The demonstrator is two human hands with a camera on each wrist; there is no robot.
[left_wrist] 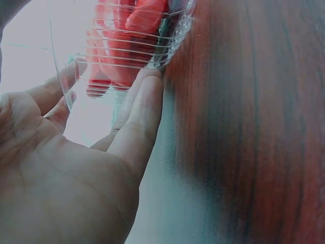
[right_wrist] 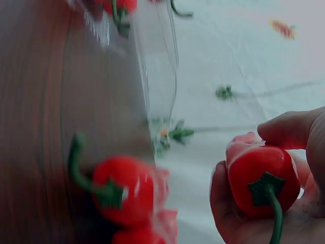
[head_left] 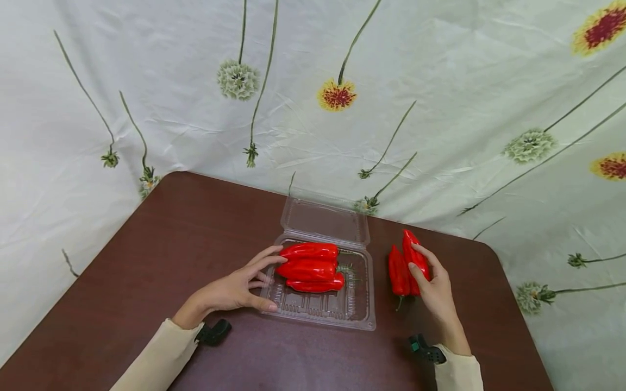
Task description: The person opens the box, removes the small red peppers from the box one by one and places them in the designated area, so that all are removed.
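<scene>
"Why hold them like that?"

"My right hand (head_left: 437, 290) pinches a long red pepper (right_wrist: 264, 170), right of the clear clamshell box (head_left: 369, 285), maybe so it won't slip. My left hand (head_left: 237, 288) has its fingers apart at the box's left edge, maybe keeping it still. Three peppers (head_left: 308, 270) lie inside."

"Can you see the held one's green stem (right_wrist: 275, 218)?"

"From my right wrist, yes. From my head, no."

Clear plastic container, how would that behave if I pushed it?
The container probably flexes, since its transparent plastic looks thin. It might slide, as the table looks smooth. The open lid, joined along one edge, could swing.
</scene>
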